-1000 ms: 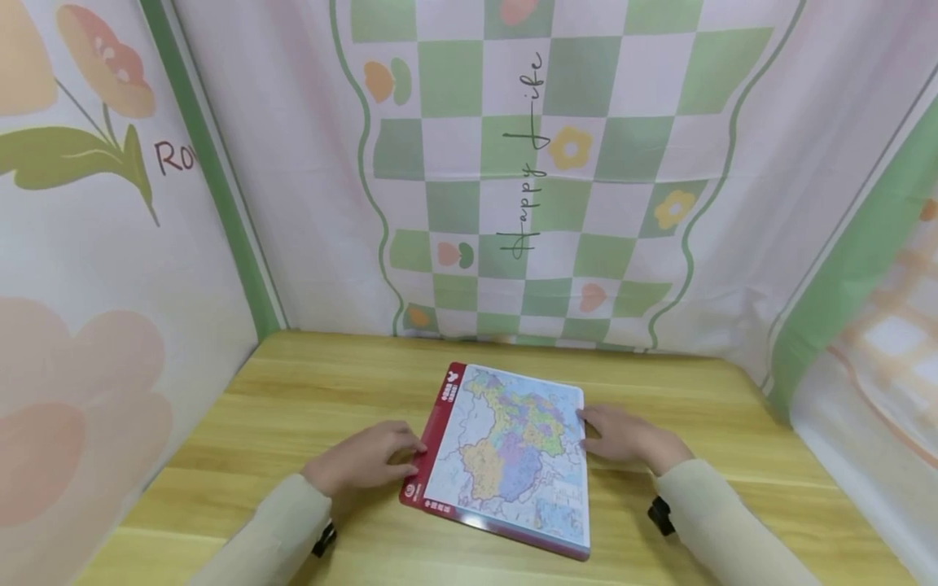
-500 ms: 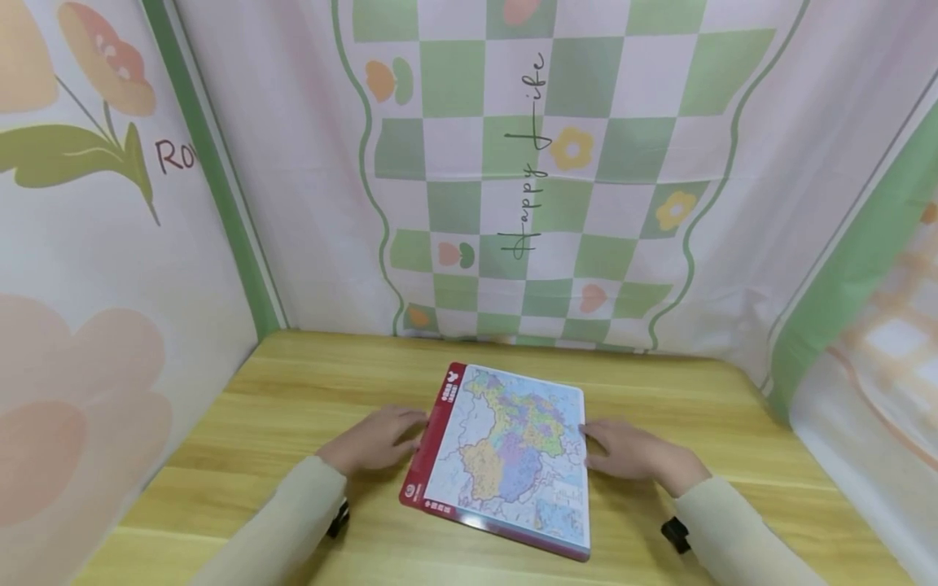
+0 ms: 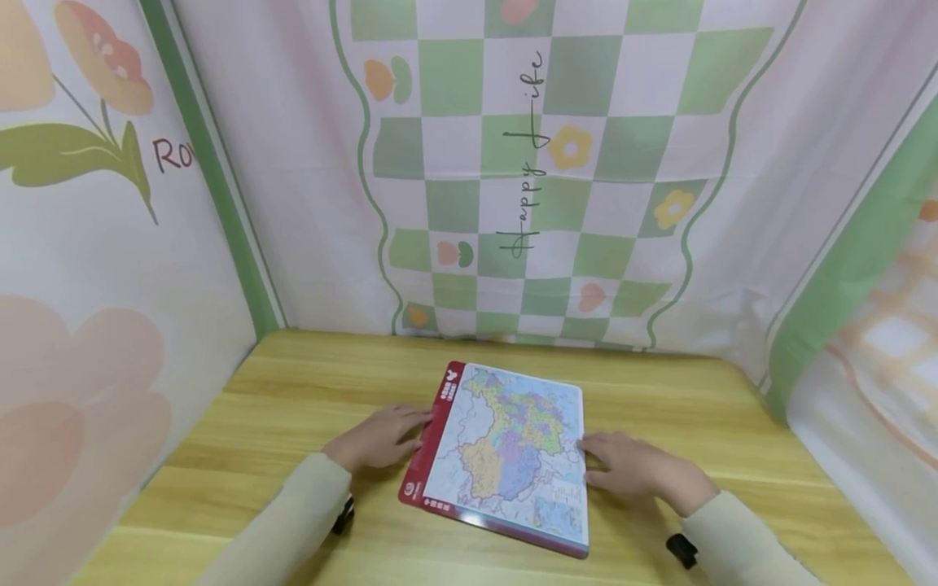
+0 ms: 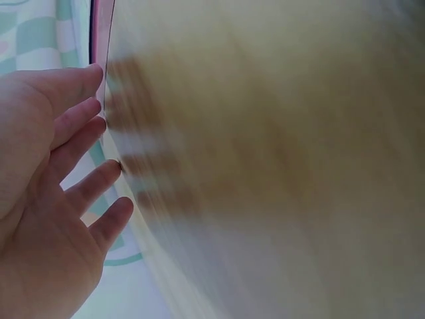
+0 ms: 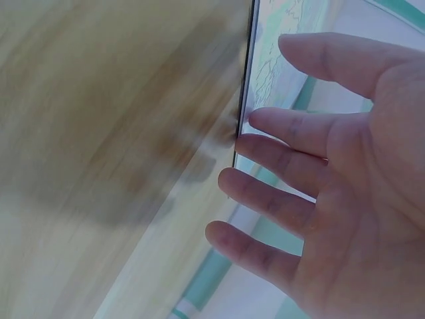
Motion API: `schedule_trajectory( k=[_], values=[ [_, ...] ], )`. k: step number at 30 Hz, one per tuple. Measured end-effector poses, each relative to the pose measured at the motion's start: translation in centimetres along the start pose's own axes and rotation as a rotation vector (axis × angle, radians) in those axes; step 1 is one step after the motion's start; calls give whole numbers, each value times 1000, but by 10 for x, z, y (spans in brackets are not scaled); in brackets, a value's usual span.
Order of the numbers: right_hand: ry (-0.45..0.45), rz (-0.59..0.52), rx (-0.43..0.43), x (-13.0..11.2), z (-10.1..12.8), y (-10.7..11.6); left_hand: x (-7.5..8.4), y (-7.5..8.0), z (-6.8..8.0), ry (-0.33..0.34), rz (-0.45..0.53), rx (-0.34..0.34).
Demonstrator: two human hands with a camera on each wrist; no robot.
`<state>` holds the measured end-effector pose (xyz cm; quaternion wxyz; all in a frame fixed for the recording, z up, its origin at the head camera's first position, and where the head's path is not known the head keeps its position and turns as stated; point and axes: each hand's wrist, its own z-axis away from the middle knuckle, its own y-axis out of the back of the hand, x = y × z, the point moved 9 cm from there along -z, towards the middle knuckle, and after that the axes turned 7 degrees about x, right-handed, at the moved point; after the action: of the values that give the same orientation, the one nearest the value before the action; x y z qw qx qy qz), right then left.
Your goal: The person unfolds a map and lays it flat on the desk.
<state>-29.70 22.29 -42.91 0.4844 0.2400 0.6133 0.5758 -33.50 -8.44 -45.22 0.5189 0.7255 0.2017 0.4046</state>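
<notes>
A flat map board [image 3: 506,448] with a red border along its left and near sides lies slightly turned on the wooden table. My left hand [image 3: 377,439] rests at its red left edge, fingertips right at the border. On the opposite side, my right hand [image 3: 637,468] has its fingertips at the board's right edge. The left wrist view shows the left hand [image 4: 53,173] with spread, gently bent fingers by the board's pink-red edge [image 4: 101,33]. In the right wrist view the right hand [image 5: 345,186] has loosely extended fingers beside the board's thin dark edge, thumb over the printed face [image 5: 269,60].
The wooden table [image 3: 308,382] meets a checked green and white curtain [image 3: 542,195] at the back. Floral fabric [image 3: 95,285] closes the left side, and another curtain [image 3: 843,366] hangs on the right. A black band [image 3: 683,551] shows under the right sleeve.
My left hand has slid a little forward and right along the red edge. My right hand has moved back toward me along the right edge. The board stays in place.
</notes>
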Motion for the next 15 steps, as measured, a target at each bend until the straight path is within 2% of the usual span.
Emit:
schedule_trajectory(
  k=[10,15],
  values=[
    [-22,4,-11,-2,0,-3,-4,-3,1,50,-4,-24],
    [-2,12,-9,-4,-2,-2,-2,-2,4,56,2,-22]
  ],
)
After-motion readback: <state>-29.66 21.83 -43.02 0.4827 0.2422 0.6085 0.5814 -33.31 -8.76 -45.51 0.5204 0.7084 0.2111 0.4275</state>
